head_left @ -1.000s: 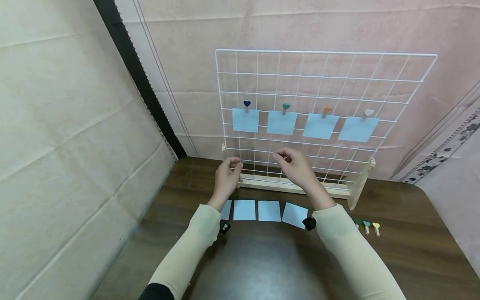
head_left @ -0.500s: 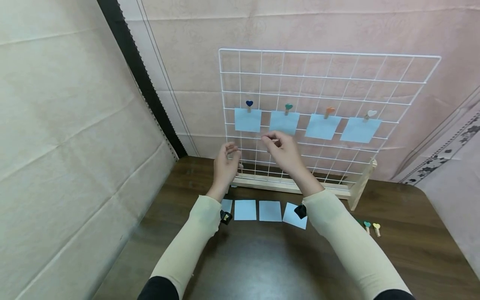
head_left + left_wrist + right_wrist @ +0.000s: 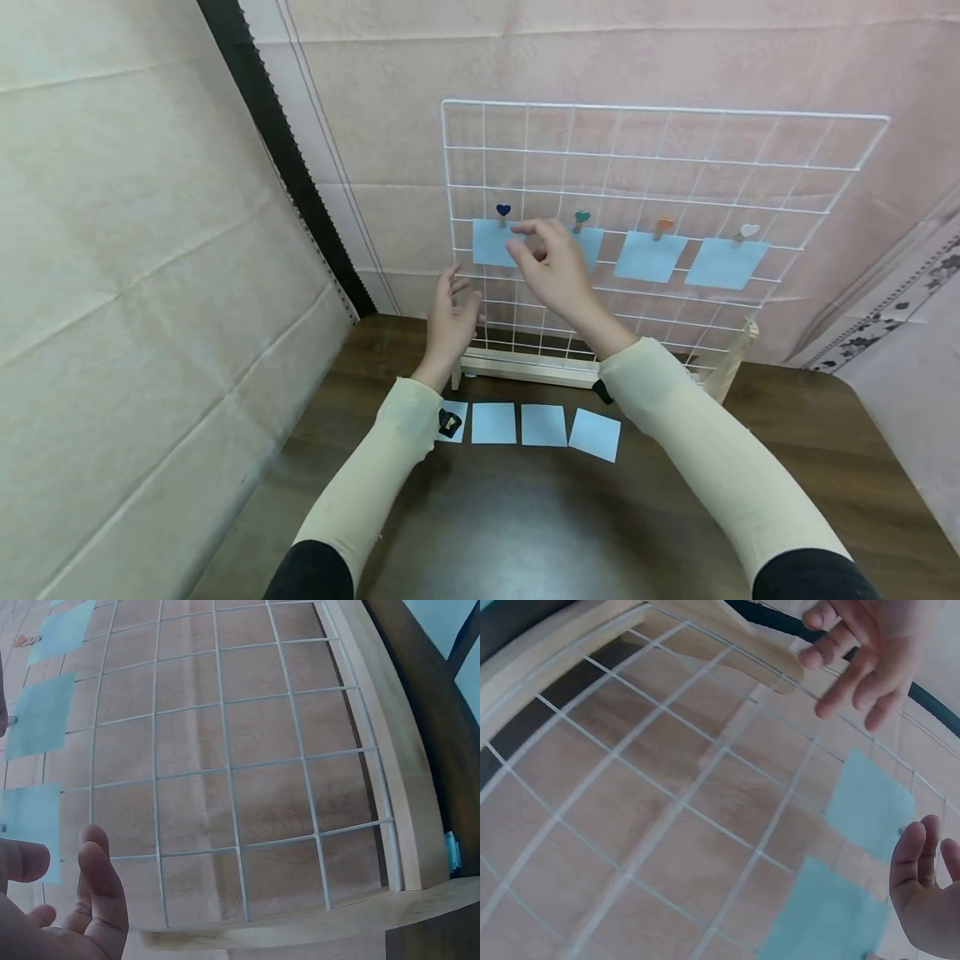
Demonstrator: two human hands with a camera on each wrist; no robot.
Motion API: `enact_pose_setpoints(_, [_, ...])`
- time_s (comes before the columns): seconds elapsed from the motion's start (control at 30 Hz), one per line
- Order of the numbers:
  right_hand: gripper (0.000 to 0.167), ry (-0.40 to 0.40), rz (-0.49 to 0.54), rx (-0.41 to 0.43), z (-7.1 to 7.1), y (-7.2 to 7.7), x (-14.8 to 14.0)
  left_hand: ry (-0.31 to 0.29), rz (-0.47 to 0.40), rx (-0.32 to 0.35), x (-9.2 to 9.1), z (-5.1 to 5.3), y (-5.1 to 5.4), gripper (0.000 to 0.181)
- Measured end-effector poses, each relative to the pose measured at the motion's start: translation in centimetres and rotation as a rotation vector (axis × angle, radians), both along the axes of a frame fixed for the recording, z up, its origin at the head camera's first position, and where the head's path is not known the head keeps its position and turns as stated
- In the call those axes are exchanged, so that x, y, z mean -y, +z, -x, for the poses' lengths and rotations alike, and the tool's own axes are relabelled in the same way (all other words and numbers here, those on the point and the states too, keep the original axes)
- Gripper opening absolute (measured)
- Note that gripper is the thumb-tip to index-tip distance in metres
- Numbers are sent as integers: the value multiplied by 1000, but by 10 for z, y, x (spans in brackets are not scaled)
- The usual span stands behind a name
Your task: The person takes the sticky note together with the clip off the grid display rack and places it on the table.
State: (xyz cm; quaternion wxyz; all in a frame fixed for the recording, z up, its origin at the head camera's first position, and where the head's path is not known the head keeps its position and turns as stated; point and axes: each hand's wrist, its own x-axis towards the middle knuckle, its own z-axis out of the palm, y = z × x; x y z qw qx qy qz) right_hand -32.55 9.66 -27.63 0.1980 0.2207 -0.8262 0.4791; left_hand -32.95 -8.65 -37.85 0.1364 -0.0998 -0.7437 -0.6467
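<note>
My right hand is raised at the white wire grid, thumb and fingers bent and apart, with nothing seen between them. Its fingertips are close to the leftmost blue paper, which hangs under a dark blue heart clip; whether they touch is unclear. The same hand partly covers a second blue paper under a green heart clip. Lower down, my left hand hovers at the grid's left edge. In the left wrist view its loosely bent fingers hold nothing.
Two more blue papers, one under an orange clip and one under a white clip, hang farther right. The grid stands in a wooden base. Several blue papers lie in a row on the dark table.
Both hands have risen. The right one has gone up and left to the leftmost hanging paper, and its fingers have parted. Heart clips on the table's right side are now hidden by the right arm.
</note>
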Motion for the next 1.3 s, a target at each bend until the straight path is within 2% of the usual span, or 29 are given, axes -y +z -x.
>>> enact_pose_setpoints(0.23, [38,-17,54,26,8,17,7,-42,-16,11,2,2,10,58])
enact_pose_setpoints(0.47, [37,-81,41,55,20,23,7,-75,-95,26,2,12,20,58])
enact_pose_setpoints(0.6, [38,-82,16,79,25,25,9,-63,-121,14,1,16,27,56])
enact_pose_setpoints(0.77, [37,-60,10,78,30,27,14,-37,-78,-5,1,22,32,52])
enact_pose_setpoints(1.0, [33,-84,-14,77,35,29,21,6,3,1,0,28,36,43])
enact_pose_setpoints(1.17, [25,-98,-26,61,37,29,24,59,67,-39,-1,33,37,33])
enact_pose_setpoints(1.3, [25,-89,-15,51,38,28,23,63,64,-68,-3,36,39,23])
